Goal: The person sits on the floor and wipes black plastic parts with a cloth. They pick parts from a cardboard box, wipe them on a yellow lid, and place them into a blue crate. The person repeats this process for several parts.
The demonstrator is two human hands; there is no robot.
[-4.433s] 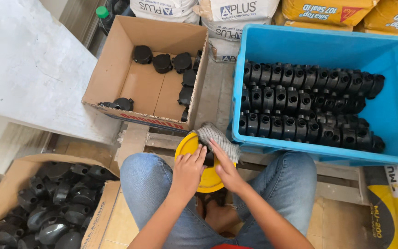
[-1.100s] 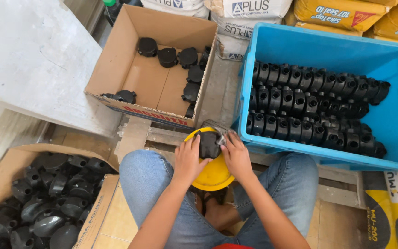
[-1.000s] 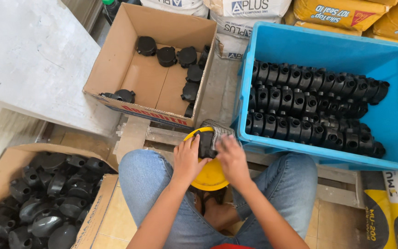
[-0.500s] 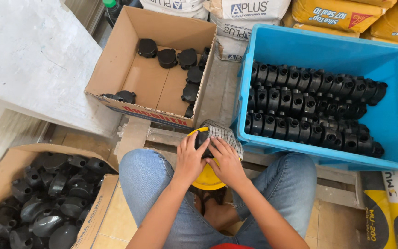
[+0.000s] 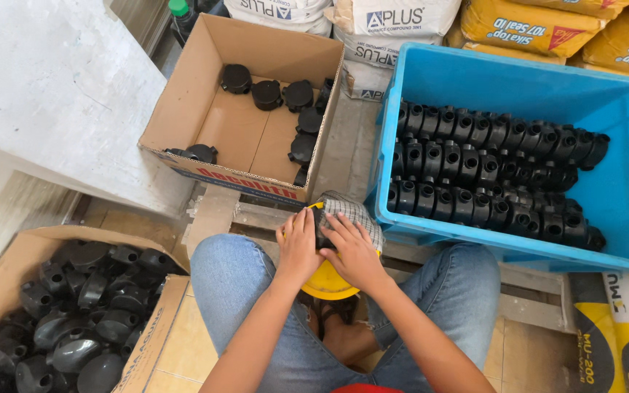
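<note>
Two hands over yellow dish [image 5: 327,280]: left hand [image 5: 298,244] grips black fitting [image 5: 321,222], right hand [image 5: 354,249] fingers curled on checked cloth [image 5: 352,212] against it. Blue crate [image 5: 518,80] just right, cardboard box [image 5: 198,94] ahead-left.

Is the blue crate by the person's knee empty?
No, the blue crate holds neat rows of black plastic fittings lined up across its floor.

A black fitting [image 5: 321,227] is gripped by the left hand [image 5: 298,246] over a yellow dish [image 5: 327,279]. A checked cloth [image 5: 353,212] is pressed against it by the right hand [image 5: 353,251].
</note>
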